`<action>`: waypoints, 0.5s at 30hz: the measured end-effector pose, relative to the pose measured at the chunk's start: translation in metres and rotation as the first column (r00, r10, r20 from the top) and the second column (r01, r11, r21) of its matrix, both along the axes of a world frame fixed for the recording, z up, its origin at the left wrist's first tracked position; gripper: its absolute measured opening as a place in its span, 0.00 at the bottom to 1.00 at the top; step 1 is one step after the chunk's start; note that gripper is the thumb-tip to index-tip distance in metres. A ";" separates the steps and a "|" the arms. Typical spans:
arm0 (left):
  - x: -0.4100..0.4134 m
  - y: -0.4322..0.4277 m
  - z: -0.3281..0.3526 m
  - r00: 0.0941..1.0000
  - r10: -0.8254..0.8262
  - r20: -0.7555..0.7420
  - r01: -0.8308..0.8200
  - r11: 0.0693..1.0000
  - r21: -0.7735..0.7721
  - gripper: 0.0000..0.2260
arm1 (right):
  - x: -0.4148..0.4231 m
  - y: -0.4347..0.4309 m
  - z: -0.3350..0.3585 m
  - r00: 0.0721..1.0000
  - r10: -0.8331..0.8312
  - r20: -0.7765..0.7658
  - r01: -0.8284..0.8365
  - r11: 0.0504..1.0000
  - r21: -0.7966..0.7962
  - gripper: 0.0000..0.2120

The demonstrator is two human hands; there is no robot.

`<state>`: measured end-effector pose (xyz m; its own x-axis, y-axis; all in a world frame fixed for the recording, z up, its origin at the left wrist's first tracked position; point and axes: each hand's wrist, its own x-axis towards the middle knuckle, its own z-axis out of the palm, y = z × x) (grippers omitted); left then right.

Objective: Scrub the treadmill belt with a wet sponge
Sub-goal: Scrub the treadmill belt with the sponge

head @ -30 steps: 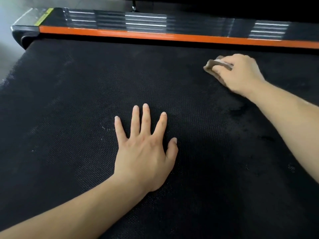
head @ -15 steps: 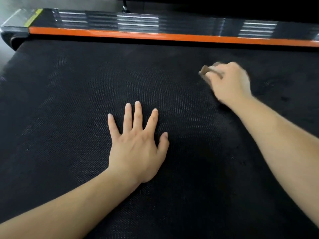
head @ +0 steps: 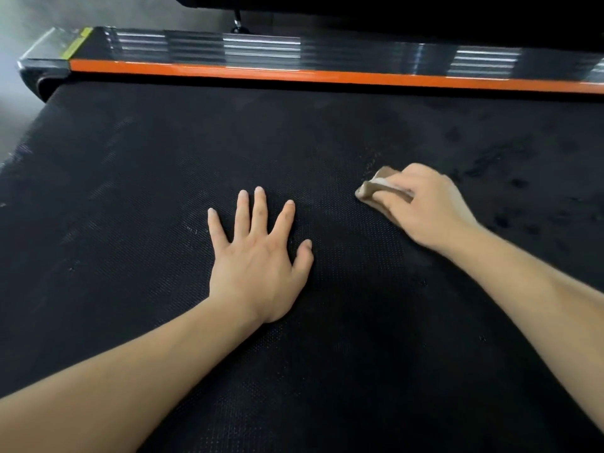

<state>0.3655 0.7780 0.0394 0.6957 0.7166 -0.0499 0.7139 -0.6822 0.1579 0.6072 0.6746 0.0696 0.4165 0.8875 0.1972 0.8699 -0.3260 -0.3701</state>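
Sponge point(head: 376, 188) sits on the treadmill belt point(head: 163, 158), a bit right of the middle. The right hand point(head: 428, 207) is curled over it, fingers clamped on top, probably so it can be pressed hard into the textured surface. The left hand point(head: 258, 259) lies flat just beside it, fingers spread and holding nothing. Looks like it's bracing body weight. Dark wet patches show to the right of the sponge, so I'd guess the dry left side is still to do.

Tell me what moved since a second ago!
The right hand dragged the sponge back from near the orange rail toward the person, ending nearer the left hand. It kept its grip. The left hand stayed flat on the belt.
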 end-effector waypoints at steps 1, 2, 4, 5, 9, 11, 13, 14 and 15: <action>0.000 0.000 0.000 1.000 -0.002 -0.002 0.002 1.000 -0.001 0.33 | 0.013 0.002 0.000 0.997 -0.073 0.018 0.073 0.997 -0.002 0.11; 0.000 0.000 0.000 1.000 -0.004 -0.004 0.004 1.000 -0.003 0.33 | 0.023 0.005 0.002 0.985 -0.170 0.014 0.170 0.985 0.009 0.13; 0.000 0.001 -0.002 1.000 -0.001 -0.002 0.001 1.000 -0.005 0.33 | 0.021 0.008 -0.001 0.956 -0.295 -0.007 0.295 0.955 0.027 0.14; 0.000 0.001 -0.002 1.000 0.003 -0.001 -0.003 1.000 -0.005 0.33 | 0.008 0.005 -0.004 0.961 -0.275 0.006 0.275 0.961 0.030 0.14; 0.000 0.001 -0.001 1.000 0.007 0.001 -0.007 1.000 0.002 0.31 | -0.038 -0.028 -0.008 1.000 0.001 -0.014 -0.001 1.000 0.030 0.12; -0.001 0.000 -0.001 1.000 0.004 0.003 -0.004 1.000 -0.010 0.31 | -0.020 -0.026 -0.005 0.995 -0.093 0.027 0.093 0.996 0.012 0.14; -0.001 0.000 0.000 1.000 0.005 0.008 -0.005 1.000 -0.011 0.31 | -0.006 -0.020 -0.002 0.971 -0.238 0.034 0.238 0.971 0.013 0.15; -0.002 0.000 0.000 1.000 0.007 0.011 -0.007 1.000 -0.007 0.31 | -0.007 -0.020 -0.003 0.963 -0.267 0.042 0.267 0.964 0.016 0.16; -0.002 0.000 0.000 1.000 0.007 0.013 -0.007 1.000 -0.004 0.31 | -0.016 -0.024 -0.003 0.964 -0.259 0.056 0.259 0.966 0.012 0.16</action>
